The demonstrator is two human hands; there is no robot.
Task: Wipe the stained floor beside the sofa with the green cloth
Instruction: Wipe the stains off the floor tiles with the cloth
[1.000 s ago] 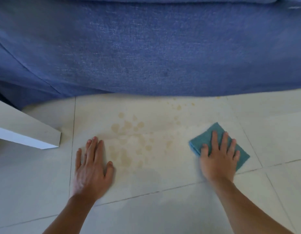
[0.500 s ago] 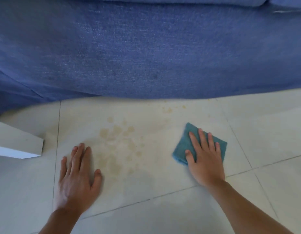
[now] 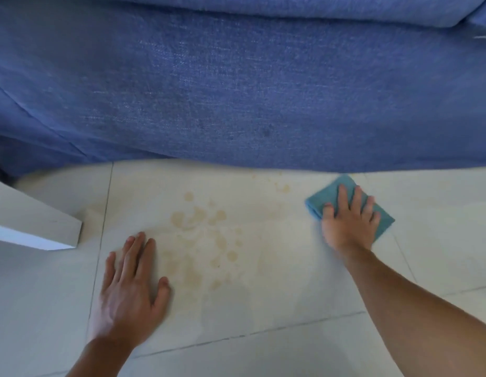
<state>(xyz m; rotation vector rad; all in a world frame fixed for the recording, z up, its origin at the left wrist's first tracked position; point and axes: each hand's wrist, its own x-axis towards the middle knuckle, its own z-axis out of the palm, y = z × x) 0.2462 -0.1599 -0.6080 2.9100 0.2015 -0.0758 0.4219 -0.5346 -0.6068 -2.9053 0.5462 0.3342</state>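
Right fingers: my fingers [image 3: 345,198] lie spread and flat on top of the green cloth [image 3: 383,220], pressing it down, not pinching it.
Right hand: my right hand [image 3: 350,221] covers the near-left part of the cloth; its far and right corners stick out past my fingertips.
Left fingers: close together and flat on the bare tile, thumb out to the right, holding nothing.
Left hand: my left hand [image 3: 130,287] props me on the floor just left of the stain, its thumb at the edge of the pale marks.
Cloth: folded to a small pad, flat on the floor tile [image 3: 263,300], its far corner just short of the blue sofa [image 3: 250,85], well right of the main stain.
Stain: tan blotches [image 3: 206,240] spread across the tile between my two hands; a few small spots [image 3: 282,188] sit farther off, near the sofa edge.
Side piece: a white furniture corner [image 3: 40,227] juts in from the left, clear of the stain.
Step in hand: I judge the stroke should run leftward from here, across the blotches.
How to do it well: keep my palm weight on the pad so it does not bunch, overlap the passes, and catch the far spots along the sofa.
Watch for: dragging the cloth into my left thumb; I should shift that hand left if the stroke reaches it.
Progress: the blotches look plainly visible, so most of the wiping seems left to do.
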